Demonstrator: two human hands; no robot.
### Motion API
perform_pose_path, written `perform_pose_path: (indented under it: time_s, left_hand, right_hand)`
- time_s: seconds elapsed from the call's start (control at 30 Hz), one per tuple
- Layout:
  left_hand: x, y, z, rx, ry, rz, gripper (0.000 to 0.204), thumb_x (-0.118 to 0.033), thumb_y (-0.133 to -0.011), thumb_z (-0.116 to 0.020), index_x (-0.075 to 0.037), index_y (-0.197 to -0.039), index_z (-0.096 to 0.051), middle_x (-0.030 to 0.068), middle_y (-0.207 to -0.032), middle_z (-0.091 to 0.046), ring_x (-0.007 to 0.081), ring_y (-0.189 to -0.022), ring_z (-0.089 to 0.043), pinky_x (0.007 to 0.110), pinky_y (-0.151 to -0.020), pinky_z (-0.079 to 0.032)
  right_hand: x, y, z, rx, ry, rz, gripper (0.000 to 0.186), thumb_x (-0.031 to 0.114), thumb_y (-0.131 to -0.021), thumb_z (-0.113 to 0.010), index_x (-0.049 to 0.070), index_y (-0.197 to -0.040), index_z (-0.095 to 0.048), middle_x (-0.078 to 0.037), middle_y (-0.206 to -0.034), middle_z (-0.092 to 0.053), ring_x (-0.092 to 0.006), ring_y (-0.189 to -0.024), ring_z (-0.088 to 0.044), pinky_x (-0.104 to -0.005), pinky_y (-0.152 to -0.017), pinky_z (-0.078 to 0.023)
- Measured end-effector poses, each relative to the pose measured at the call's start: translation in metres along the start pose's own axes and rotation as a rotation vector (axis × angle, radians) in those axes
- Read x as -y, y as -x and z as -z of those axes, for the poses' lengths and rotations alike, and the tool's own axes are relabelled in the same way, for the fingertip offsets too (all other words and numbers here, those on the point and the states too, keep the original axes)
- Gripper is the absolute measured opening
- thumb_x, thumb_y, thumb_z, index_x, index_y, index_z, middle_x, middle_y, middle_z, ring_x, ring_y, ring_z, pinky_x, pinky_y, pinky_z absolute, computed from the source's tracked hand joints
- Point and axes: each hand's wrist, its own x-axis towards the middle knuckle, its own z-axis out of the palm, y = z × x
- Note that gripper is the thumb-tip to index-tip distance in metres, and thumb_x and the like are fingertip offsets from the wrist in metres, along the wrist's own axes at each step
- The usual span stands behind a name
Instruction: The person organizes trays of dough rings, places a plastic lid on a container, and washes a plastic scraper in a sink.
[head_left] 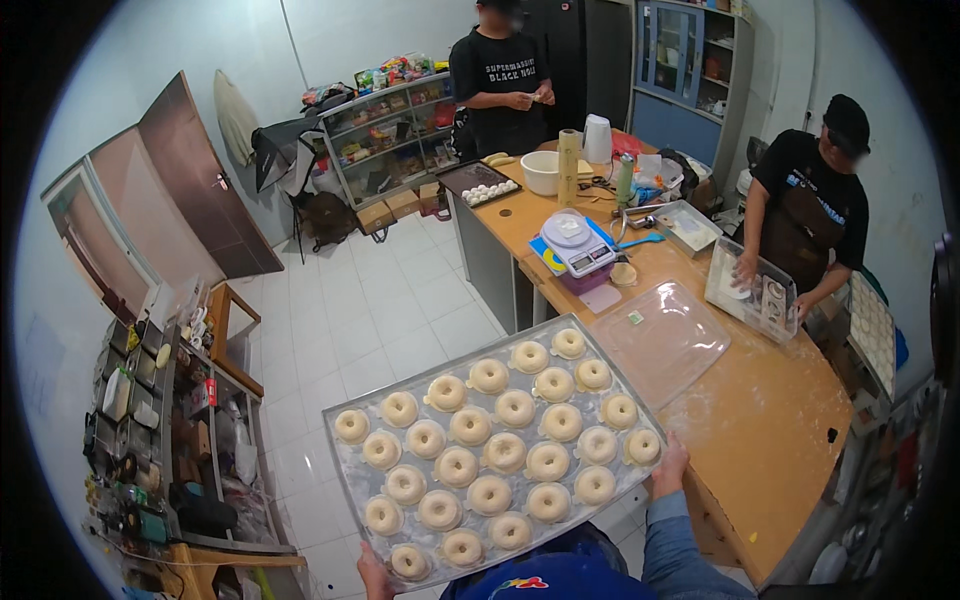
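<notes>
A large metal tray [358,478] is held out before me by its edges, slightly tilted. Several rows of ring-shaped raw doughnuts [505,452] lie on it, pale and floury, each on a small round liner. My left hand [373,573] grips the near left corner, its fingers partly hidden at the rim. On the other side, my right hand [672,465] is closed on the right edge, beside the wooden table. Past the tray's far right corner lies a clear plastic lid [662,338].
The wooden table [770,440] carries a kitchen scale [575,245], a white bowl [541,174] and a dark tray of dough balls [480,188]. One co-worker [815,195] reaches into a clear plastic box [750,292]; another [498,80] stands behind. A cluttered shelf [190,440] stands left.
</notes>
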Motion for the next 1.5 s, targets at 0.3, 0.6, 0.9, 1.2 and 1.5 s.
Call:
perform_pose_path:
  time_s: [0.3, 0.6, 0.9, 1.2, 1.5]
  left_hand:
    - [0.028, -0.029, -0.051, 0.014, -0.033, -0.036, 0.044, -0.039, -0.087, -0.038, 0.001, -0.084, -0.056, 0.0044, -0.073, -0.056, 0.0158, -0.066, -0.052, 0.031, -0.058, -0.043]
    - [-0.016, -0.027, -0.057, -0.09, -0.277, -0.009, 0.054, -0.041, -0.087, -0.036, 0.006, -0.072, -0.057, 0.0094, -0.063, -0.056, 0.0157, -0.06, -0.048, 0.032, -0.057, -0.041]
    - [-0.01, 0.005, -0.01, -0.088, -0.511, -0.027, 0.055, -0.043, -0.087, -0.034, 0.006, -0.08, -0.059, 0.0164, -0.07, -0.059, 0.0221, -0.066, -0.054, 0.035, -0.063, -0.042]
    - [0.022, 0.039, 0.085, -0.278, 0.001, 0.035, 0.049, -0.039, -0.088, -0.036, 0.005, -0.086, -0.057, 0.0075, -0.075, -0.058, 0.0146, -0.065, -0.052, 0.029, -0.059, -0.042]
    - [0.045, 0.055, 0.245, -0.522, 0.26, 0.0, 0.047, -0.036, -0.089, -0.036, 0.007, -0.09, -0.055, 0.0094, -0.079, -0.058, 0.0159, -0.069, -0.053, 0.028, -0.063, -0.043]
  right_hand:
    - [-0.005, -0.067, -0.027, -0.028, -0.027, -0.05, 0.032, 0.011, -0.078, -0.054, -0.008, -0.103, -0.049, -0.013, -0.105, -0.052, -0.0199, -0.091, -0.051, -0.0307, -0.078, -0.043]
    - [0.045, 0.028, -0.053, 0.294, -0.071, -0.026, 0.037, 0.022, -0.082, -0.044, -0.006, -0.107, -0.046, -0.016, -0.106, -0.052, -0.0297, -0.092, -0.054, -0.0406, -0.079, -0.046]
    - [0.034, 0.021, -0.077, 0.202, 0.146, -0.225, 0.043, 0.027, -0.083, -0.038, -0.004, -0.113, -0.042, -0.016, -0.109, -0.049, -0.0272, -0.096, -0.052, -0.0391, -0.079, -0.045]
    - [-0.076, 0.03, -0.146, 0.467, 0.178, -0.154, 0.036, 0.022, -0.085, -0.045, -0.005, -0.108, -0.046, -0.015, -0.104, -0.052, -0.0262, -0.088, -0.055, -0.0368, -0.076, -0.046]
    - [-0.163, 0.197, -0.197, 0.67, 0.243, -0.235, 0.033, 0.021, -0.085, -0.047, -0.008, -0.101, -0.047, -0.014, -0.094, -0.054, -0.0225, -0.081, -0.057, -0.0334, -0.07, -0.048]
